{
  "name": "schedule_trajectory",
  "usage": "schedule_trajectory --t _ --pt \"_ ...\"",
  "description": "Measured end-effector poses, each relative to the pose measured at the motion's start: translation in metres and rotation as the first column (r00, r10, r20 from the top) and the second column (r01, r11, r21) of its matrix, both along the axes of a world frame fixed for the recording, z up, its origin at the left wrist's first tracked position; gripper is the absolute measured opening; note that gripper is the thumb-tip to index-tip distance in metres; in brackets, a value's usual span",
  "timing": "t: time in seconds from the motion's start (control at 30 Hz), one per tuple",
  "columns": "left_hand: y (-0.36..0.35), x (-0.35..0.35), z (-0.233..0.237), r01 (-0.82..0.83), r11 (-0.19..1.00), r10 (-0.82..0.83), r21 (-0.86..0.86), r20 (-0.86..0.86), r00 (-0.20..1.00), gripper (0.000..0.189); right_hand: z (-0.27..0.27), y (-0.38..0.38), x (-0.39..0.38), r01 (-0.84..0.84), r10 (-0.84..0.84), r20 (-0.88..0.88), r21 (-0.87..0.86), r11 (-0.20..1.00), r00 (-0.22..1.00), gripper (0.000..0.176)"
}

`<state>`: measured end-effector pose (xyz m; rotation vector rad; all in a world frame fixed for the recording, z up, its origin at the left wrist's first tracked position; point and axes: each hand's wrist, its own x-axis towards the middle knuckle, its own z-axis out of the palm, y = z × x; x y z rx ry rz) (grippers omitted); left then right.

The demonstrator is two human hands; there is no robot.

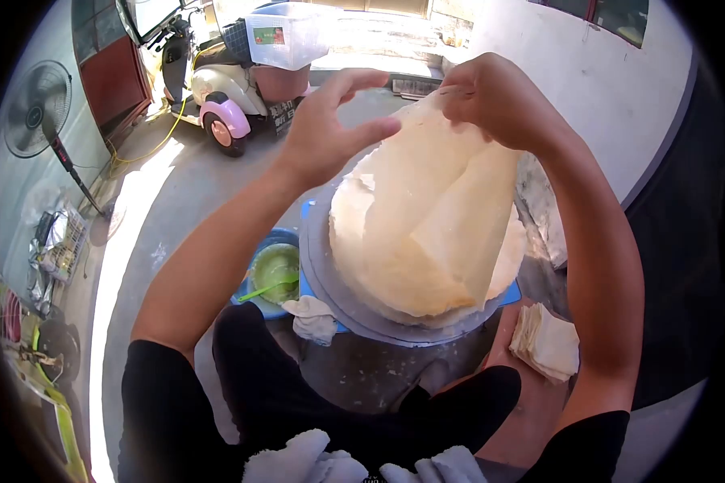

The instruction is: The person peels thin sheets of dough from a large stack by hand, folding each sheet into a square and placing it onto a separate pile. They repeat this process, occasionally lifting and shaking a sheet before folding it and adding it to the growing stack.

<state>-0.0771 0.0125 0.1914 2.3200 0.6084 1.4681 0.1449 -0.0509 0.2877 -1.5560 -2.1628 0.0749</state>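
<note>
My right hand (483,101) pinches the upper edge of a thin, pale flatbread sheet (439,201) and holds that edge raised. The sheet hangs down in a fold over more round flatbread (348,221) on a round grey griddle (321,258). My left hand (334,121) is lifted beside the sheet's upper left, thumb and fingers apart, holding nothing. Left of the griddle, a bowl of greenish batter (278,270) has a bright green utensil (266,290) in it. A crumpled white cloth (311,320) lies at the griddle's front left edge.
Folded flatbreads (544,342) are stacked on a reddish-brown surface at my right. A standing fan (40,113) is at the far left. Behind stands a scooter (217,88) with a clear plastic bin (290,36). A white wall (572,72) borders the right.
</note>
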Motion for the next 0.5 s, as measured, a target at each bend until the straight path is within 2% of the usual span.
schedule_trajectory --t 0.03,0.07,0.1,0.13,0.2,0.27,0.33,0.4,0.43,0.5 --pt "0.001 -0.010 -0.028 0.095 0.979 -0.087 -0.183 0.050 0.995 0.069 0.000 -0.006 0.004 0.009 -0.009 0.001 -0.001 1.000 1.000 0.016" --pt "0.004 -0.017 -0.063 0.190 0.916 -0.158 -0.354 0.117 0.980 0.077 0.002 -0.014 0.007 -0.008 0.010 -0.078 0.027 1.000 0.997 0.015" --pt "0.007 -0.021 -0.100 0.236 0.829 -0.198 -0.506 0.130 0.972 0.080 0.005 -0.021 0.008 -0.028 0.037 -0.154 0.059 0.998 0.987 0.014" --pt "0.007 -0.024 -0.137 0.272 0.716 -0.231 -0.643 0.149 0.961 0.083 0.009 -0.029 0.009 -0.006 0.018 -0.139 0.089 0.996 0.990 0.011" --pt "-0.014 -0.016 -0.179 0.258 0.658 -0.295 -0.708 0.072 0.953 0.082 0.017 -0.040 0.008 -0.006 0.027 -0.142 0.150 0.989 0.990 0.011" --pt "-0.032 0.002 -0.200 0.267 0.670 -0.295 -0.693 0.082 0.952 0.080 0.023 -0.044 0.015 0.008 0.029 -0.158 0.231 0.973 0.987 0.014" --pt "-0.044 0.017 -0.196 0.281 0.678 -0.301 -0.679 0.092 0.949 0.078 0.030 -0.048 0.020 0.030 0.018 -0.164 0.286 0.958 0.986 0.015" --pt "-0.059 0.024 -0.176 0.122 0.646 -0.088 -0.754 0.085 0.992 0.063 0.038 -0.053 0.030 0.061 0.002 -0.182 0.342 0.938 0.983 0.017" --pt "-0.053 0.025 -0.179 0.128 0.645 -0.095 -0.753 0.087 0.992 0.063 0.041 -0.052 0.041 0.068 -0.005 -0.180 0.342 0.937 0.984 0.017" --pt "-0.035 0.020 -0.188 0.429 0.494 -0.063 -0.756 0.461 0.885 0.042 0.046 -0.049 0.069 0.118 -0.034 -0.246 0.338 0.934 0.969 0.017"
